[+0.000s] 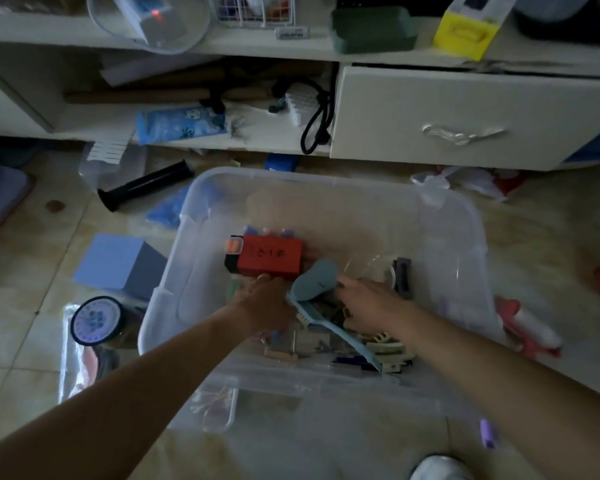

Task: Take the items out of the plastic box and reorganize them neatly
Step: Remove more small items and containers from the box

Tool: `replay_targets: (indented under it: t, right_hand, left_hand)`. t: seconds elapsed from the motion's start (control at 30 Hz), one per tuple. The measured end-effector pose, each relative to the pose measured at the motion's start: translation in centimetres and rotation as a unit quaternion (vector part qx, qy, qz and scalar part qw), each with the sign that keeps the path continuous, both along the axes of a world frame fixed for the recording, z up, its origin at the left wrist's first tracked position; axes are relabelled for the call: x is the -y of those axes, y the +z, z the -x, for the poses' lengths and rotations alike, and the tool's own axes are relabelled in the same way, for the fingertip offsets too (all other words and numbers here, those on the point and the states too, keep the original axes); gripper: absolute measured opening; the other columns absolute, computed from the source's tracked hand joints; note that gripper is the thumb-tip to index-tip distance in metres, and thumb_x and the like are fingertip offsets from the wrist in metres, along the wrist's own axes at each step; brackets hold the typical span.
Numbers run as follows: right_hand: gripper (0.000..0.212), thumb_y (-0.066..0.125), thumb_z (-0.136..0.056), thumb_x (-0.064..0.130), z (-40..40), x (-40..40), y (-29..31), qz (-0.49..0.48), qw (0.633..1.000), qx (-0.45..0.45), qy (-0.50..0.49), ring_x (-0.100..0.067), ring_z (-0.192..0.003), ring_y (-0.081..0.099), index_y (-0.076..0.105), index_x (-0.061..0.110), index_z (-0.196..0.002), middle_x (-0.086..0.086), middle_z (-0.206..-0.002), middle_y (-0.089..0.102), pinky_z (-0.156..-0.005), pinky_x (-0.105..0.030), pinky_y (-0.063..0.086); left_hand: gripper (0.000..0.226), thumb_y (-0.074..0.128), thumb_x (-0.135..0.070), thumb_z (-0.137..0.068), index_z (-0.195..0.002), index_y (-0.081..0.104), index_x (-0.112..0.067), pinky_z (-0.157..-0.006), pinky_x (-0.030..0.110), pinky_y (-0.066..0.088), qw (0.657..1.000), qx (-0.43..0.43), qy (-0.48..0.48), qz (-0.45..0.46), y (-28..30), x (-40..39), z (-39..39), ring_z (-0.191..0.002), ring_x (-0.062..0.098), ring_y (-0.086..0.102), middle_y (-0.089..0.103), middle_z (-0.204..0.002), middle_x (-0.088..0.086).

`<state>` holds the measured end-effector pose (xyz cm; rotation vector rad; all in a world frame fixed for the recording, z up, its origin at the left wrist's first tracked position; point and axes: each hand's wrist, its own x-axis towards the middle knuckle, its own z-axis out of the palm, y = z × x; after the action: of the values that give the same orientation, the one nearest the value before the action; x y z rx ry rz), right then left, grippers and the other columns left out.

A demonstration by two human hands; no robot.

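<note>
A clear plastic box [440, 216] stands on the tiled floor. Inside lie a red box [271, 256] with dark writing, a light blue long-handled brush [317, 282], a round clear container [374, 270], a dark clip [403, 277] and several small items in a heap. My left hand [265, 303] reaches into the box, fingertips touching the red box's near edge, fingers partly curled; whether it grips anything is hidden. My right hand [368, 304] rests palm down on the heap just right of the brush head, its fingers hidden among the items.
A blue-topped block [118, 261] and a round tin [96, 320] lie left of the box. A black tube [146, 185] lies behind them. A white cabinet drawer [465, 119] stands ajar at the back. A red and white item [530, 329] lies to the right.
</note>
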<state>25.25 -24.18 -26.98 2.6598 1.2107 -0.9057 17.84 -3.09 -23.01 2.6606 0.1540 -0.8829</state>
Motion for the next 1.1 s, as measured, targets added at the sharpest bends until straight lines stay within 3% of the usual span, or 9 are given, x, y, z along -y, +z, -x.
replay_targets:
  t: [0.1, 0.2, 0.3, 0.47, 0.63, 0.73, 0.83, 1.0, 1.1]
  right_hand:
    - [0.048, 0.061, -0.088, 0.055, -0.8, 0.7, 1.7, -0.115, 0.991, -0.034, -0.063, -0.016, -0.095, 0.058, 0.06, 0.022, -0.123, 0.008, -0.123, 0.049, -0.078, -0.036, 0.054]
    - [0.031, 0.052, -0.098, 0.041, -2.3, 1.3, 3.5, -0.25, 0.952, 0.102, -0.144, -0.015, -0.089, 0.057, 0.062, 0.017, -0.114, 0.002, -0.113, 0.053, -0.066, -0.023, 0.046]
    - [0.033, 0.057, -0.093, 0.028, -3.7, 2.2, 3.7, -0.152, 0.951, 0.198, -0.184, -0.024, -0.107, 0.052, 0.057, 0.016, -0.125, -0.005, -0.119, 0.05, -0.079, -0.036, 0.052]
    - [0.039, 0.058, -0.092, 0.013, -3.6, 2.7, 1.9, -0.064, 0.952, 0.104, -0.279, -0.034, -0.112, 0.057, 0.048, 0.015, -0.13, -0.013, -0.125, 0.055, -0.088, -0.041, 0.05]
    - [0.014, 0.066, -0.085, 0.014, -4.6, 2.4, 3.4, -0.169, 0.92, 0.079, -0.344, -0.029, -0.092, 0.063, 0.062, 0.015, -0.099, -0.008, -0.1, 0.066, -0.077, -0.034, 0.052]
    - [0.016, 0.072, -0.081, 0.017, -4.6, 0.3, 6.5, -0.245, 0.911, 0.084, -0.32, -0.021, -0.079, 0.063, 0.063, 0.017, -0.094, -0.001, -0.086, 0.066, -0.069, -0.031, 0.053]
    - [0.014, 0.073, -0.081, 0.017, -2.8, -3.2, 8.2, -0.266, 0.919, 0.045, -0.288, -0.017, -0.077, 0.063, 0.064, 0.019, -0.091, 0.001, -0.086, 0.067, -0.067, -0.03, 0.053]
    - [0.023, 0.056, -0.099, 0.031, -1.5, -7.1, 6.1, -0.276, 0.918, -0.06, -0.279, -0.015, -0.073, 0.065, 0.067, 0.016, -0.086, 0.002, -0.079, 0.067, -0.058, -0.022, 0.047]
    - [0.031, 0.046, -0.101, 0.019, -3.4, -7.9, 2.6, -0.237, 0.929, 0.014, -0.283, -0.024, -0.115, 0.059, 0.062, 0.015, -0.127, -0.007, -0.125, 0.063, -0.093, -0.033, 0.049]
  left_hand:
    - [0.043, 0.053, -0.048, -0.084, -0.127, 0.05, -0.045, -0.096, 0.044, 0.048, 1.0, -0.007, -0.014, -0.02, 0.0, 0.7, 0.3, -0.117, 0.023, 0.052, 0.057, -0.12, -0.002]
    - [0.059, 0.056, -0.042, -0.08, -0.135, 0.038, -0.053, -0.102, 0.044, 0.042, 0.998, -0.022, -0.012, -0.051, -0.6, 0.0, 0.5, -0.126, 0.024, 0.041, 0.045, -0.13, -0.001]
    - [0.061, 0.063, -0.033, -0.075, -0.131, 0.045, -0.051, -0.098, 0.037, 0.045, 0.999, -0.01, 0.006, -0.035, -1.5, -0.4, 0.5, -0.126, 0.022, 0.043, 0.047, -0.128, -0.005]
    - [0.072, 0.074, -0.039, -0.07, -0.136, 0.046, -0.033, -0.102, 0.043, 0.044, 0.992, -0.08, 0.097, 0.025, -3.2, -2.0, 0.7, -0.123, 0.026, 0.049, 0.048, -0.136, 0.0]
    - [0.013, 0.054, -0.025, -0.09, -0.086, 0.066, -0.021, -0.072, 0.039, 0.056, 0.988, 0.116, 0.065, 0.076, -2.3, -1.4, -0.2, -0.084, 0.022, 0.068, 0.069, -0.091, 0.001]
    - [0.027, 0.053, -0.05, -0.093, -0.098, 0.064, -0.026, -0.072, 0.041, 0.058, 0.916, 0.121, 0.216, 0.316, 1.2, -0.9, -0.8, -0.084, 0.02, 0.069, 0.069, -0.097, 0.004]
    - [0.045, 0.052, -0.058, -0.088, -0.128, 0.053, -0.038, -0.075, 0.046, 0.058, 0.783, -0.039, 0.339, 0.52, 3.7, -0.8, -0.5, -0.106, 0.034, 0.066, 0.059, -0.127, 0.012]
    - [0.031, 0.044, -0.048, -0.099, -0.112, 0.06, -0.025, -0.079, 0.05, 0.059, 0.836, -0.043, 0.398, 0.376, 4.3, -3.0, 1.4, -0.091, 0.03, 0.069, 0.068, -0.112, 0.019]
    - [0.022, 0.039, -0.037, -0.103, -0.099, 0.058, -0.026, -0.075, 0.041, 0.057, 0.844, -0.06, 0.418, 0.33, 3.6, -4.1, 2.3, -0.097, 0.026, 0.062, 0.065, -0.105, 0.011]
